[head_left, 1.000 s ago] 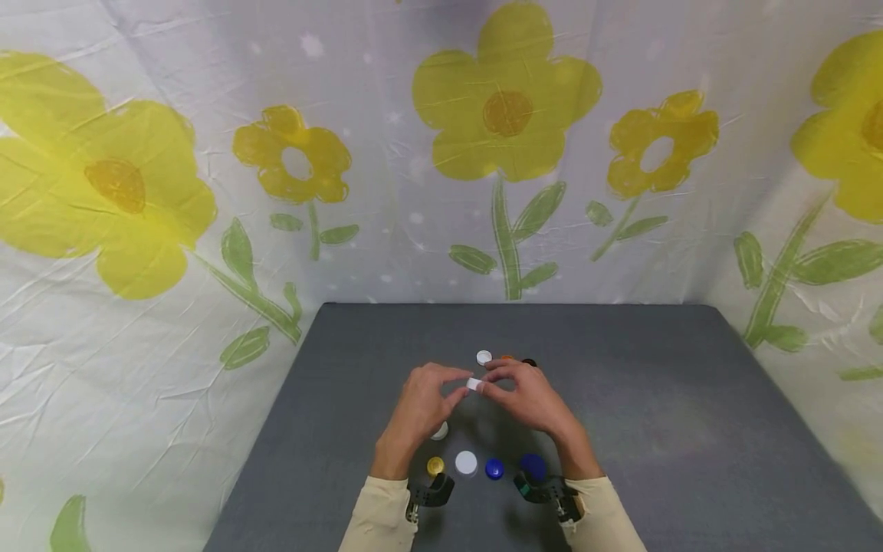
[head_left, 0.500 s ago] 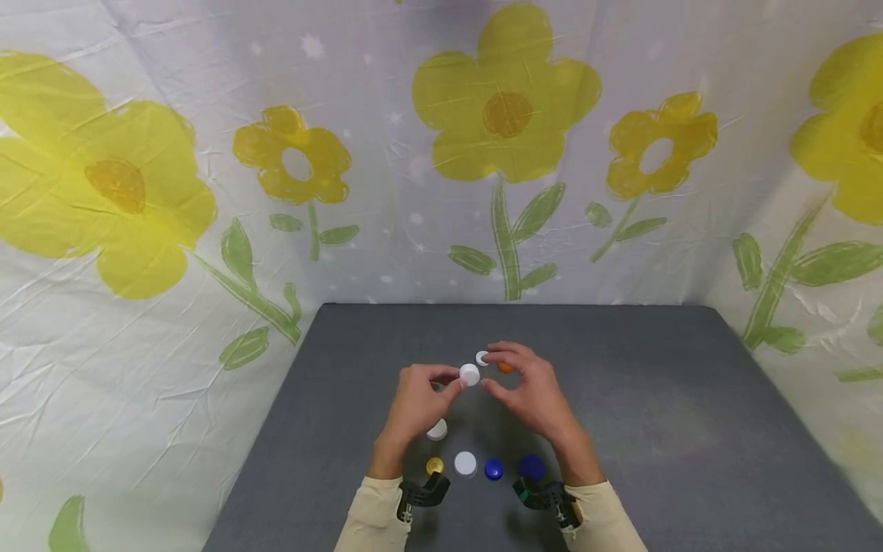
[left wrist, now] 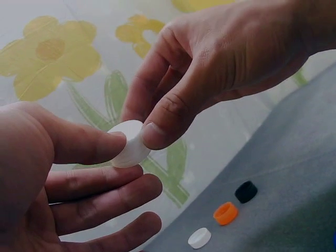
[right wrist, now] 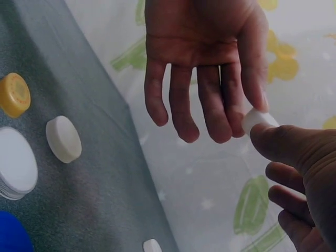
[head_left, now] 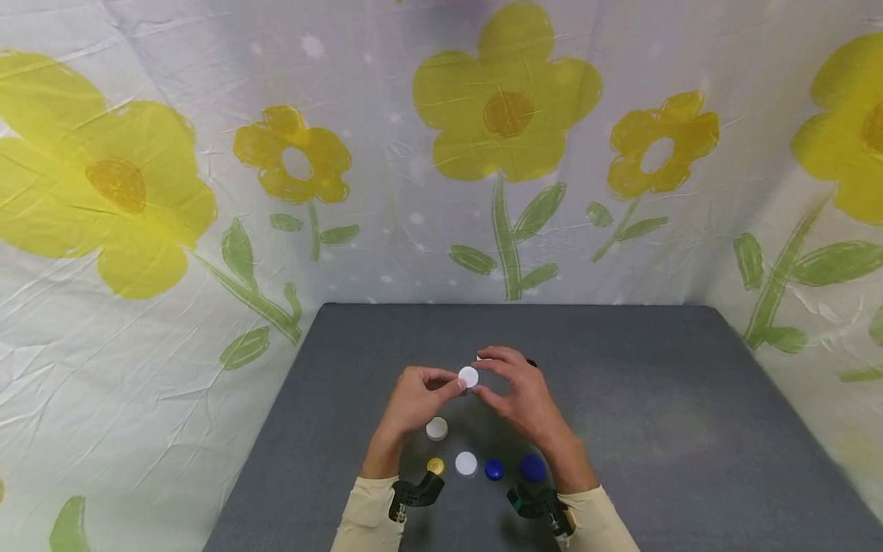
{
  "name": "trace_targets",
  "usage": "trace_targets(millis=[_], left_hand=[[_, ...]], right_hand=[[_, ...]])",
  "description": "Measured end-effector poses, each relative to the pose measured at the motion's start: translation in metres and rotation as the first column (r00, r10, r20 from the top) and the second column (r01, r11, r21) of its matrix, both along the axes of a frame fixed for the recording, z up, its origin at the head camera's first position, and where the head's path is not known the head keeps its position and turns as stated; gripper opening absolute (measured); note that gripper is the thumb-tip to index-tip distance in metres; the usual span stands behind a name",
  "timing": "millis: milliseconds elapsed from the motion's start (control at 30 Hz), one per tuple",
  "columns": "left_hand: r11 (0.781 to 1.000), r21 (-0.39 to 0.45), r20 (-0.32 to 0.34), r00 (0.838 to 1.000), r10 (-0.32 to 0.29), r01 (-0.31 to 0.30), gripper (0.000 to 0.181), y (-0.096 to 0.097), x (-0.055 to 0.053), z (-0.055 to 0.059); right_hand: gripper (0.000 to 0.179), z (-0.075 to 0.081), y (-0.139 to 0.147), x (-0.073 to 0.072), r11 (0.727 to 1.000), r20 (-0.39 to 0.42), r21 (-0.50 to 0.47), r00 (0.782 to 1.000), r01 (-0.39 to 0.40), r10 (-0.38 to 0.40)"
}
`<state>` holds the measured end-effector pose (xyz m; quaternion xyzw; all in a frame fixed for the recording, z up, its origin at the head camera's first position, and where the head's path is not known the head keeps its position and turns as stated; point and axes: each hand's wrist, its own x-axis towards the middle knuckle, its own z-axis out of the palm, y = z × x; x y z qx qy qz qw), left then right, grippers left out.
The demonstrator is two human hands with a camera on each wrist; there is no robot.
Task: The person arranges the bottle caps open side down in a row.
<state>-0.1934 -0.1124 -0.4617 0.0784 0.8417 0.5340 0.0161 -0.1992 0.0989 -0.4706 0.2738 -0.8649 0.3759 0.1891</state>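
Above the middle of the table, a white bottle cap [head_left: 468,377] is held between both hands, its flat round top toward the head camera. My left hand [head_left: 411,400] pinches it with thumb and forefinger; the other fingers extend loosely below, as the left wrist view shows. The right hand [head_left: 522,397] also pinches the cap at its edge, thumb on the near side. In the left wrist view, the right thumb [left wrist: 167,122] lies against the cap's rim. Part of the cap is covered by fingers in the right wrist view.
Nearer me on the dark table [head_left: 662,429] lie a white cap [head_left: 437,428], a yellow cap [head_left: 435,466], a larger white lid [head_left: 465,463], a small blue cap [head_left: 494,469] and a bigger blue one [head_left: 533,468]. Farther back are white [left wrist: 199,238], orange [left wrist: 226,213] and black [left wrist: 246,192] caps.
The held cap has turned from edge-on, through its hollow side, to its flat top. My right hand came off it half a second ago and now grips it again.
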Motion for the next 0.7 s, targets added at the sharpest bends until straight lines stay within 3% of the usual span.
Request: trace_targets(millis=[200,367,467,700], left_hand=[[0.999,-0.042,0.003,1.0,-0.005,0.005,0.031,0.0011,0.0018,-0.0013],[0.99,-0.136,-0.115,0.993,0.019,-0.035,0.029,0.0044,0.0041,-0.0011],[0.985,-0.161,-0.204,0.979,0.021,-0.055,0.028,0.0063,0.0044,-0.0004],[0.974,-0.224,-0.358,0.93,-0.077,-0.006,0.027,0.0072,0.0034,-0.0005]], right_hand=[[0.035,-0.0007,0.0004,0.0004,1.0,-0.013,0.03,1.0,0.006,-0.006],[0.032,-0.0021,0.003,0.0005,0.998,-0.011,0.038,0.999,0.05,-0.049],[0.031,-0.0029,0.0042,0.0007,0.997,0.006,0.038,0.998,0.065,-0.065],[0.031,-0.0007,0.0038,0.0017,0.999,0.031,0.03,0.999,0.04,-0.041]])
